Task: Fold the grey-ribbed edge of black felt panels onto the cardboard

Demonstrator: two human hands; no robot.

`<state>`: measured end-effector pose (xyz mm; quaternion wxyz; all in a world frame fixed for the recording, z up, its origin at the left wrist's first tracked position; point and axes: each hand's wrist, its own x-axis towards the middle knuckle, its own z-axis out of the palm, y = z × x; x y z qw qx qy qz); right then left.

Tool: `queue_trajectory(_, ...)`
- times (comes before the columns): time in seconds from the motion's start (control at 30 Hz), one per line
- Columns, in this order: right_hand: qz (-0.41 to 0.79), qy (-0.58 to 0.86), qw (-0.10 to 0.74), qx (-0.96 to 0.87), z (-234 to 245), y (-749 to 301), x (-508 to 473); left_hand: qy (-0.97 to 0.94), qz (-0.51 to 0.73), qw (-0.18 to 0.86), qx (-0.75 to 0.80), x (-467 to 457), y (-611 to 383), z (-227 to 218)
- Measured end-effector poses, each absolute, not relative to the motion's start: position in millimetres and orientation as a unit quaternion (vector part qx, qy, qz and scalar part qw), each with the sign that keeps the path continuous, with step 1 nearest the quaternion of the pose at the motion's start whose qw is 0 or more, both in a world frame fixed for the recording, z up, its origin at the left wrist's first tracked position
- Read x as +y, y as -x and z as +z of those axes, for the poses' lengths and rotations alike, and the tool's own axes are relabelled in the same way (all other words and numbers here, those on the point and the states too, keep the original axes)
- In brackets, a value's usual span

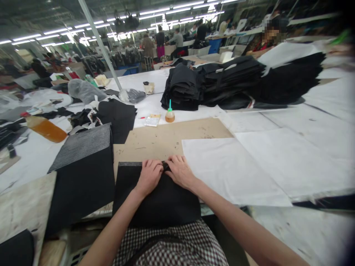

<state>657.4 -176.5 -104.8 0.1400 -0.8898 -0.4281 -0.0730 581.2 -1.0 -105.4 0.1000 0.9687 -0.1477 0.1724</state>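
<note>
A black fabric panel [163,203] lies in front of me, its lower part reaching over the table edge to my lap. Along its far edge runs a narrow grey striped strip [130,163]. My left hand [150,176] has its fingers curled on that far edge. Close beside it, my right hand [179,171] grips the same edge, and the fabric is bunched between the two hands. The fingertips are partly hidden. To the left lies a stack of black pieces [83,192] with a grey striped band on top.
Brown board [149,142] lies under the work, with white sheets [233,170] to the right. A small glue bottle [170,115] with a green nozzle stands ahead. Large black fabric piles [222,81] lie behind it. An amber bottle [47,128] lies at left. People work farther back.
</note>
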Motion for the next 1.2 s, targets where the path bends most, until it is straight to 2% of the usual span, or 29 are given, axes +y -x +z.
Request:
queue_trajectory(0.27,-0.131,0.849,0.127,-0.495,-88,-677,-170,-0.964,0.177,0.033,-0.196,11,-572,-103)
queue_trajectory(0.43,-0.055,0.764,0.205,-0.610,-106,-691,-171,-0.963,0.179,0.040,-0.197,15,-578,-107)
queue_trajectory(0.6,-0.031,0.771,0.174,-0.611,-113,-706,-182,-0.966,0.157,0.048,-0.200,43,-578,-105)
queue_trajectory(0.8,-0.074,0.792,0.128,-0.592,-112,-710,-199,-0.980,0.142,0.030,-0.135,112,-543,-102)
queue_trajectory(1.0,-0.034,0.794,0.198,-0.574,-130,-723,-221,-0.990,0.133,0.041,0.006,174,-501,-94)
queue_trajectory(1.2,-0.024,0.784,0.203,-0.585,-124,-721,-234,-0.969,0.229,0.046,0.075,144,-526,-65)
